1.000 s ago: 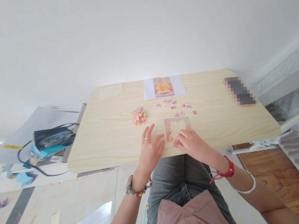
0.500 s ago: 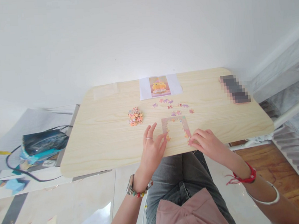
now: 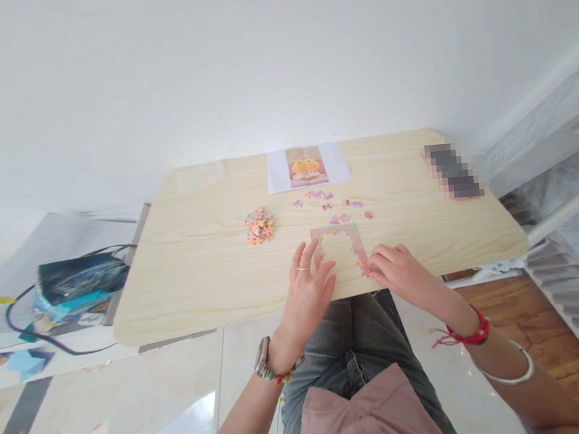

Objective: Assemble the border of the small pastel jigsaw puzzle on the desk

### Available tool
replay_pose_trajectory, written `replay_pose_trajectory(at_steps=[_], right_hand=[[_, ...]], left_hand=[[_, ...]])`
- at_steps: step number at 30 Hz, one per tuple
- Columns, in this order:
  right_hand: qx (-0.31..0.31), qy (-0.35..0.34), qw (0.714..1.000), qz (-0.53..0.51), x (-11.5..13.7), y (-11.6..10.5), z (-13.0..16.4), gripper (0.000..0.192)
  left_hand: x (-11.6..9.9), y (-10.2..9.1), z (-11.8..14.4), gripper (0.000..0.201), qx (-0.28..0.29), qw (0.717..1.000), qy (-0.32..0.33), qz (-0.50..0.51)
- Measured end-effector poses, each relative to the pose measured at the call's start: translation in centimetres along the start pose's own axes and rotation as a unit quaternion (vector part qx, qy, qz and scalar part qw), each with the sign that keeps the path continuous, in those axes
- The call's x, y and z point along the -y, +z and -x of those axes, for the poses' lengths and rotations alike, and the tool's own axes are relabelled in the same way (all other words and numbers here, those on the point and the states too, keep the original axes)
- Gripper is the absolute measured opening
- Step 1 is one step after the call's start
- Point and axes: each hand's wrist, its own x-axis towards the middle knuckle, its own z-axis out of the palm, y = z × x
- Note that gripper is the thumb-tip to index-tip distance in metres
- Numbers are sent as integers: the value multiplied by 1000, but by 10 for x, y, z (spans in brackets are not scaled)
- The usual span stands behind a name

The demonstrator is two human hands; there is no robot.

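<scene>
A partly joined puzzle border (image 3: pixel 356 244) lies near the table's front edge, with a top strip and two sides of pink and orange pieces. Over its left side is my left hand (image 3: pixel 309 294), fingers spread and holding nothing, covering part of that side. My right hand (image 3: pixel 401 274) has its fingers pinched at the lower right end of the border, on a pink puzzle piece (image 3: pixel 366 273). Beyond the border lie several loose pieces (image 3: pixel 340 218) in short rows. To the left sits a heap of puzzle pieces (image 3: pixel 260 226).
A paper sheet with a printed yellow cartoon figure (image 3: pixel 307 167) lies at the back against the wall. A pixelated dark phone-like object (image 3: pixel 453 170) is at the right of the wooden table (image 3: pixel 196 251). Left of the table, a dark bag (image 3: pixel 81 277) sits on a lower surface.
My left hand has moved right, over the border's left side, and its fingers have opened. My right hand stays at the lower right corner, where the piece now sits against the border.
</scene>
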Motion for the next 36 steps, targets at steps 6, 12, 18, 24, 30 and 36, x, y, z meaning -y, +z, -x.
replay_pose_trajectory(at_steps=[6,12,18,24,30,36], right_hand=[[7,-5,999,34,1,-1,-1,13],[-6,-6,999,44,4,-1,-1,16],[-25,15,999,18,5,0,1,15],[-61,4,998,3,6,6,4,21],[-72,8,996,-58,0,2,5,22],[-27,61,990,-122,-26,-5,-12,34]], left_hand=[[-12,2,-10,20,33,999,11,-7],[-24,9,-18,22,77,996,40,-18],[-28,18,-14,26,97,993,56,-40],[-27,18,-14,25,113,991,57,-41],[-21,12,-17,27,111,992,58,-11],[15,-5,-22,40,52,992,-47,-106]])
